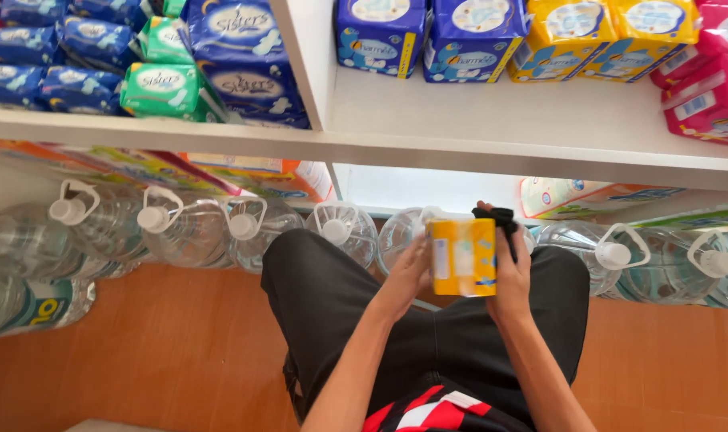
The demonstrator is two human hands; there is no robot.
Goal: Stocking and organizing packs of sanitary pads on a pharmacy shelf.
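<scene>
One yellow soft-plastic pack [462,258] gripped between left hand [408,276] and right hand [512,272], fingers closed on it; black cloth [500,218] in right.

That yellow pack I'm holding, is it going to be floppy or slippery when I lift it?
The yellow pack probably feels soft and light: it looks like a padded plastic-wrapped bundle. Its glossy wrap may be slightly slippery, though the left hand and right hand grip opposite sides. It keeps a boxy shape, so likely not floppy.

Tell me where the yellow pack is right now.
In the head view the yellow pack sits right of centre, held between the left hand and right hand, above the person's lap and in front of the row of water jugs.
</scene>
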